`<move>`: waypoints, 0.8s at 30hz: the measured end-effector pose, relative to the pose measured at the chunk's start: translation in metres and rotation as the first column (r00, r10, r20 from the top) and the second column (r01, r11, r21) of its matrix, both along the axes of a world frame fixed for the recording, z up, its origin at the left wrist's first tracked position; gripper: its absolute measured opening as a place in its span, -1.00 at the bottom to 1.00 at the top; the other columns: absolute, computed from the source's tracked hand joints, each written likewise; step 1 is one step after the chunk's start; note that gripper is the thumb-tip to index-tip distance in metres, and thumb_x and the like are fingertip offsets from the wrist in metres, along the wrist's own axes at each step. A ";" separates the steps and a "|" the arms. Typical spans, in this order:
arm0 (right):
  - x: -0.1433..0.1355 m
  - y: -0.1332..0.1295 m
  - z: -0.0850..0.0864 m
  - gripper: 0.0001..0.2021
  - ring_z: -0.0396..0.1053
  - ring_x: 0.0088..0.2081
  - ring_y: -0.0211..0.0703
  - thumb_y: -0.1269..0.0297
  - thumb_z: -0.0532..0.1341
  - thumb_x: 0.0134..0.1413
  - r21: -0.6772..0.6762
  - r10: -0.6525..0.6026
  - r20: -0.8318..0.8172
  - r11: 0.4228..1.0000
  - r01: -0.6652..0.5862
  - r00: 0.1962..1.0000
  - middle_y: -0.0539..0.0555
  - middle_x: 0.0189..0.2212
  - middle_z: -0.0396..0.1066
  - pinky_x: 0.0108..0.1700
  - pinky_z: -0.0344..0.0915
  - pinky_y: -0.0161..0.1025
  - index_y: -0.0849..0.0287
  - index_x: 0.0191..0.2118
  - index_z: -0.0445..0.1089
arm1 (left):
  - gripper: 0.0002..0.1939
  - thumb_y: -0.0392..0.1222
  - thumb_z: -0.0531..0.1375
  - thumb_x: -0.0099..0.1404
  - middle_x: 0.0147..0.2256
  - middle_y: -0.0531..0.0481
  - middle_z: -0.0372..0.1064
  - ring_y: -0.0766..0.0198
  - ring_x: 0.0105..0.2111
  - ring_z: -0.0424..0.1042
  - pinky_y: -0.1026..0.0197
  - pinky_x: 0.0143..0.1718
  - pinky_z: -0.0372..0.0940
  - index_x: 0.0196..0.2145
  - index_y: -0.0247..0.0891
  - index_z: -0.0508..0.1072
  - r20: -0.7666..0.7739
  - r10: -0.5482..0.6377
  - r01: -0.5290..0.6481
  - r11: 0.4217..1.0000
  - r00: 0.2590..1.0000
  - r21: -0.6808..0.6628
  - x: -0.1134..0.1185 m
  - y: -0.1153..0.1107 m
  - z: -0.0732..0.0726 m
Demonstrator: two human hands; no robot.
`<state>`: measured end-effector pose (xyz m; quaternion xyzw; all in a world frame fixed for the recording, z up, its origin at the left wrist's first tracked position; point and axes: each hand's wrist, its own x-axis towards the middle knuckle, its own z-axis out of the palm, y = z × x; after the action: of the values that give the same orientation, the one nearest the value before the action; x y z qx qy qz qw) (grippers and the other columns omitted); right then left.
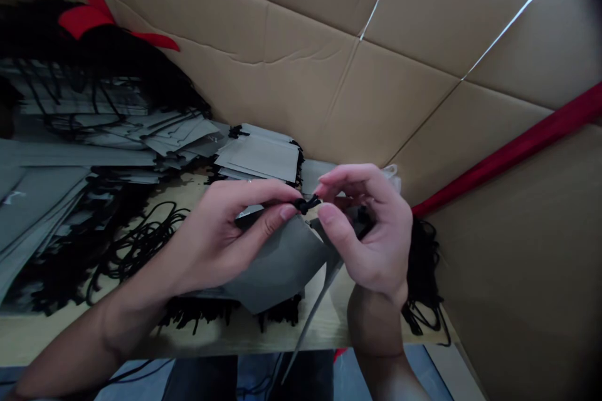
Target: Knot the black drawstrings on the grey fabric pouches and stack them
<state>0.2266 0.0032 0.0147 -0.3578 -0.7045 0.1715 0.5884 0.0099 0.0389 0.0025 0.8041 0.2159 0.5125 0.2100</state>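
Left hand [226, 231] and right hand [379, 231] pinch a knotted black cord [308, 203] above a smooth grey sheet [277, 263]; white print [14, 197] at left, unreadable

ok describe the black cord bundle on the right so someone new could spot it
Find the red strip slanting down the cardboard wall on the right. Below its lower end, on the wooden table, lies the black cord bundle. Unlike the looped black cords to the left, it sits to the right of the right hand.
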 end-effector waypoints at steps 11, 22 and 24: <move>0.003 0.002 -0.002 -0.93 0.57 -0.19 -0.13 0.36 0.44 0.35 0.017 0.009 0.045 1.000 -0.010 0.999 0.04 -0.21 0.62 -0.33 0.52 -0.26 0.04 -0.13 0.62 | -0.90 -0.29 0.26 0.61 -0.27 0.13 0.64 0.47 -0.38 0.56 0.43 -0.29 0.35 -0.03 -0.24 0.60 -0.128 0.048 -0.041 0.997 0.991 0.060 -0.003 -0.005 0.003; 0.010 0.009 -0.006 -0.61 0.45 -0.40 -0.27 0.27 0.63 0.18 -0.007 0.222 0.141 0.975 -0.224 0.965 0.01 -0.15 0.63 -0.41 0.45 -0.28 0.00 0.09 0.65 | -0.88 -0.32 0.24 0.58 -0.29 0.12 0.65 0.36 -0.31 0.65 0.36 -0.30 0.40 -0.10 -0.19 0.59 -0.129 -0.012 0.019 0.999 0.992 0.051 -0.005 -0.006 0.005; 0.008 0.010 -0.008 -0.68 0.48 -0.38 -0.26 0.27 0.62 0.21 0.020 0.219 0.146 0.974 -0.224 0.965 -0.01 -0.17 0.66 -0.35 0.50 -0.28 0.01 0.03 0.65 | -0.88 -0.32 0.23 0.58 -0.32 0.14 0.61 0.38 -0.32 0.63 0.37 -0.31 0.38 -0.11 -0.19 0.58 -0.136 -0.020 0.026 0.999 0.991 0.041 -0.005 -0.006 0.006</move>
<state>0.2343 0.0132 0.0072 -0.2775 -0.7835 0.1970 0.5200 0.0049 0.0326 0.0085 0.8437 0.2096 0.4589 0.1837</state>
